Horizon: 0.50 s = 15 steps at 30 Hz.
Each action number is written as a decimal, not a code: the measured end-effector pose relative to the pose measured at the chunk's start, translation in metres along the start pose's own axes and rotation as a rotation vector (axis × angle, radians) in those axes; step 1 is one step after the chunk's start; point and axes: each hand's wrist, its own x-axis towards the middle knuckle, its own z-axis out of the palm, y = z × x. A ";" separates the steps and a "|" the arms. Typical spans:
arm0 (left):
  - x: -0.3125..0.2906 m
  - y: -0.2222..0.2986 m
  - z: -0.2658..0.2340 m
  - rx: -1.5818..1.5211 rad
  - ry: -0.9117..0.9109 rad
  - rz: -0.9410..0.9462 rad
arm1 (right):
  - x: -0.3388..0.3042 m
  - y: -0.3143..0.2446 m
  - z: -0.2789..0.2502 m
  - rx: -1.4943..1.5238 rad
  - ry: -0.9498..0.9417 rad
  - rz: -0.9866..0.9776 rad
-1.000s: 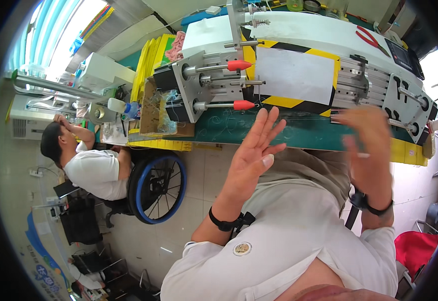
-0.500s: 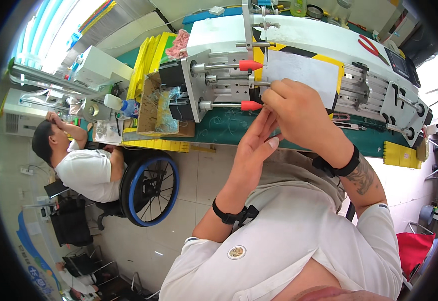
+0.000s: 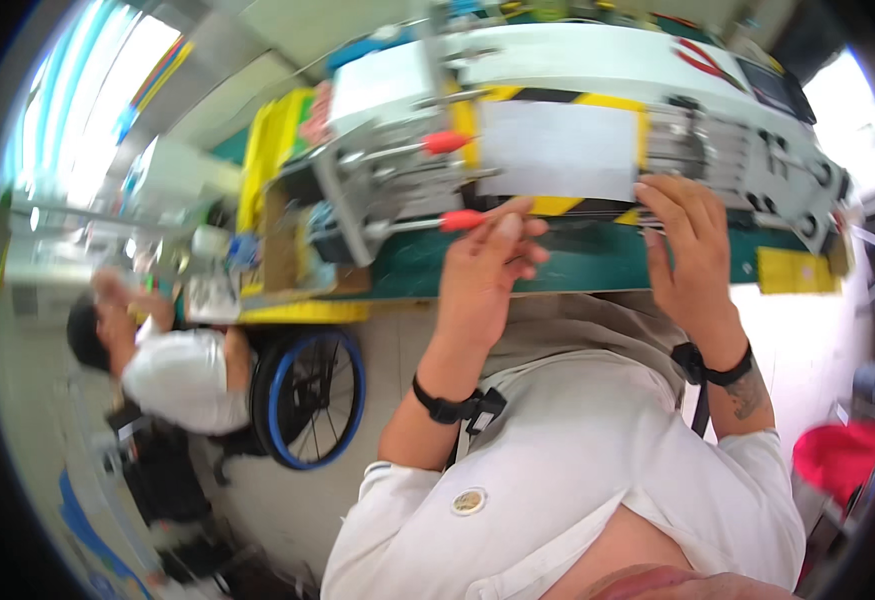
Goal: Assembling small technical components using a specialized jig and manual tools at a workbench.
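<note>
My left hand (image 3: 494, 262) is beside the front red cone tip (image 3: 462, 220) of the bench machine. Its thumb presses against the index finger and the other fingers curl loosely; anything pinched there is too small or blurred to make out. My right hand (image 3: 689, 245) reaches over the machine's front edge, thumb and fingers apart, at the right end of a white sheet (image 3: 557, 150). A thin metal tool (image 3: 647, 228), blurred, shows between its thumb and fingers; I see no firm hold on it. A second red cone tip (image 3: 444, 142) points right, farther back.
Yellow-black striped tape (image 3: 559, 205) borders the sheet. Red-handled pliers (image 3: 707, 62) lie on the white housing behind. At left stand a cardboard box (image 3: 279, 235) and yellow bins (image 3: 259, 160). A person in a wheelchair (image 3: 307, 395) sits at the bench's left. A yellow piece (image 3: 795, 270) lies front right.
My hands have parted from beside the front red tip. The right hand moved right to the sheet's far end, while the left stays near the tip. The whole view has shifted and blurred.
</note>
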 end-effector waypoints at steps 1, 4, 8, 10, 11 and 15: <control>0.000 -0.004 0.000 0.027 0.008 -0.003 | -0.009 0.001 -0.005 0.058 0.036 0.004; -0.004 -0.012 -0.004 0.046 0.014 0.019 | -0.044 0.021 -0.010 0.213 0.115 0.047; -0.002 -0.018 0.039 0.315 -0.249 -0.138 | -0.103 0.049 -0.046 0.113 0.214 0.171; 0.009 -0.036 0.072 0.406 -0.443 -0.150 | -0.155 0.070 -0.077 -0.101 0.197 0.476; 0.014 -0.046 0.091 0.493 -0.597 -0.145 | -0.179 0.084 -0.088 -0.225 0.225 0.591; 0.047 -0.098 0.166 0.807 -0.948 0.329 | -0.262 0.139 -0.108 -0.371 0.290 0.883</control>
